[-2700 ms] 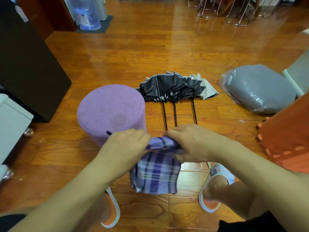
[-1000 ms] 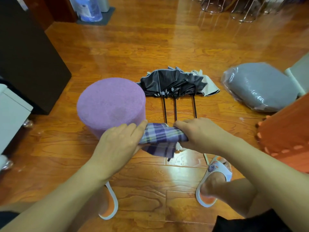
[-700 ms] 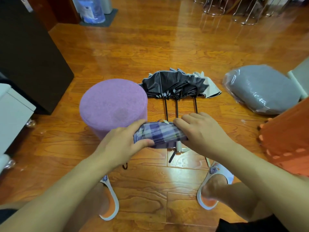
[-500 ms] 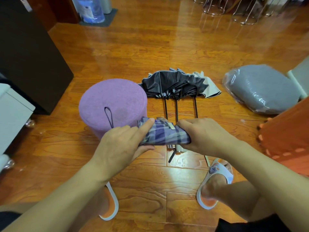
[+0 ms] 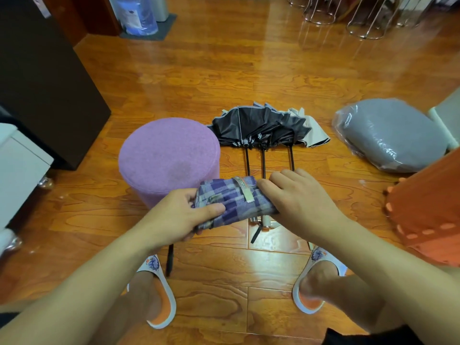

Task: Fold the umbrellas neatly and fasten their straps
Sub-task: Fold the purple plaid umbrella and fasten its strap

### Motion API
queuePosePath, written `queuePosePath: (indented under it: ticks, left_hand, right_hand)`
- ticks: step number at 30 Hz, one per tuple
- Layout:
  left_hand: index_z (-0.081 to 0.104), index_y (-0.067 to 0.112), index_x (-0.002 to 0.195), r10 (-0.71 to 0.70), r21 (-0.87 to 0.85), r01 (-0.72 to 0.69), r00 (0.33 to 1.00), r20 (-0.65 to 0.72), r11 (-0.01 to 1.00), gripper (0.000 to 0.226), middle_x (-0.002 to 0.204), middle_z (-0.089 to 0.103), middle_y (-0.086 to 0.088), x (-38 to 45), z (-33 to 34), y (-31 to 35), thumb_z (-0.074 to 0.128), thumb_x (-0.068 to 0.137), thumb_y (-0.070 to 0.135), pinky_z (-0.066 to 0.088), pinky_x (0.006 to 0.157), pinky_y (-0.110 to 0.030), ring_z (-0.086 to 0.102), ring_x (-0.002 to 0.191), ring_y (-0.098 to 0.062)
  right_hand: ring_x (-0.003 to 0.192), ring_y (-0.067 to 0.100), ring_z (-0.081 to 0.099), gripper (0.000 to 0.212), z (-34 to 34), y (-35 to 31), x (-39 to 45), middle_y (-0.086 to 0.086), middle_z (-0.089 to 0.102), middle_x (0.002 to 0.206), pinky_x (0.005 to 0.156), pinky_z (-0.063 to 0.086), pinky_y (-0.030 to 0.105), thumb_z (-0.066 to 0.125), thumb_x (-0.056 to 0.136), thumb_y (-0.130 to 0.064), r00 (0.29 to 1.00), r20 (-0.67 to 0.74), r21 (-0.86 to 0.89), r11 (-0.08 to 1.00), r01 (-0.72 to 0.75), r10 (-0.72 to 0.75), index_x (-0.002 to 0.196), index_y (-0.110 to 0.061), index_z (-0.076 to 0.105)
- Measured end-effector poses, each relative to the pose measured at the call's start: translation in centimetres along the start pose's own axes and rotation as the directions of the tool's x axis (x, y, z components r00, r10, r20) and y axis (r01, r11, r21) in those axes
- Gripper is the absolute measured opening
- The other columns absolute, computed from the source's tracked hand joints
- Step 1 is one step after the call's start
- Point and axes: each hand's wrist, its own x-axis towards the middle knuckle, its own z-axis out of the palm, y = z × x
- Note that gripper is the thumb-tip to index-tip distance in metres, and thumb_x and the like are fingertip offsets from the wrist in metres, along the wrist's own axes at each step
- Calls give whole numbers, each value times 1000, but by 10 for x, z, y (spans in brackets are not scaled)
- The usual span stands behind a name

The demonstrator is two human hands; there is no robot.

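A purple plaid umbrella (image 5: 236,202), rolled into a compact bundle, lies horizontally between my hands above the floor. A pale strap (image 5: 245,191) runs across its top. My left hand (image 5: 179,215) grips the bundle's left end, thumb over the fabric. My right hand (image 5: 296,197) wraps around the right end. A dark wrist loop (image 5: 170,260) hangs below my left hand. Beyond them, three unfolded umbrellas (image 5: 266,125) with black canopies lie side by side on the floor, shafts pointing toward me.
A purple round stool (image 5: 169,155) stands just left of the bundle. A grey cushion in plastic (image 5: 390,135) lies at the right, an orange stool (image 5: 428,207) nearer. A dark cabinet (image 5: 42,78) stands at the left. My slippered feet (image 5: 159,295) rest on the wooden floor.
The loose plaid canopy has been rolled tight into a bundle. The bundle has turned in my hands, bringing the pale strap on top, and the wrist loop dropped from the stool to below my left hand.
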Motion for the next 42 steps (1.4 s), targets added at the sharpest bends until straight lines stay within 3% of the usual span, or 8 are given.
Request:
queuePosePath:
  ticks: [5,19,23,29,35,38,40,42]
  left_hand:
    - [73,36,108,116,347,-65,985,-130,936,46,92,76,21,-1,2,-12,78,73,64,60,83,-40,72,86,0]
    - [38,49,148,508,663,-319,855,-107,677,88,98,76,13,-9,19,-9,57,68,80,49,71,-24,71,83,-15]
    - [6,63,151,533,647,-415,846,17,639,100,86,75,11,-13,15,-7,62,71,80,48,62,-11,69,71,-8]
    - [37,28,154,828,700,-661,530,183,269,76,68,63,6,-12,10,-6,63,91,60,45,54,-22,52,56,-10]
    - [49,14,143,881,761,-645,317,350,-71,62,66,55,-2,-10,11,-19,72,94,45,43,46,-39,47,53,-22]
    - [48,14,144,849,803,-595,407,337,-34,62,73,61,-1,-8,16,-22,63,97,52,46,50,-40,54,58,-24]
    - [47,31,146,699,790,-529,690,188,309,66,87,68,7,-11,20,-12,55,93,69,52,61,-34,65,72,-18]
    - [40,54,142,229,536,-257,966,120,804,64,98,71,11,-15,25,0,52,84,76,55,71,-29,69,82,-11]
  right_hand:
    - [106,12,50,80,-9,3,2,-10,45,122,84,44,30,26,86,-82,910,410,354,907,-230,71,145,-31,44]
    - [97,29,65,14,-9,-12,7,4,58,106,84,58,52,82,82,-31,814,461,828,158,-538,354,86,-24,70]
    - [68,12,55,16,-16,-5,7,-1,60,75,66,45,29,80,85,-26,788,499,840,24,-542,361,76,-15,73]
    - [89,36,69,24,-11,-2,5,14,73,96,88,53,51,72,90,-32,736,649,735,92,-672,192,81,-12,62]
    - [104,29,64,28,-22,0,1,9,68,109,96,49,55,46,103,-49,684,730,618,447,-647,-19,107,-24,57]
    - [90,23,57,29,-24,-1,3,12,64,105,91,47,51,41,106,-45,702,712,599,531,-600,-10,106,-18,53]
    - [80,20,50,29,-21,-3,4,10,59,94,84,46,52,37,108,-42,748,662,581,599,-551,46,101,-17,48]
    - [75,22,52,27,-19,-8,1,7,58,86,77,47,52,33,108,-41,791,608,540,696,-473,65,99,-17,42]
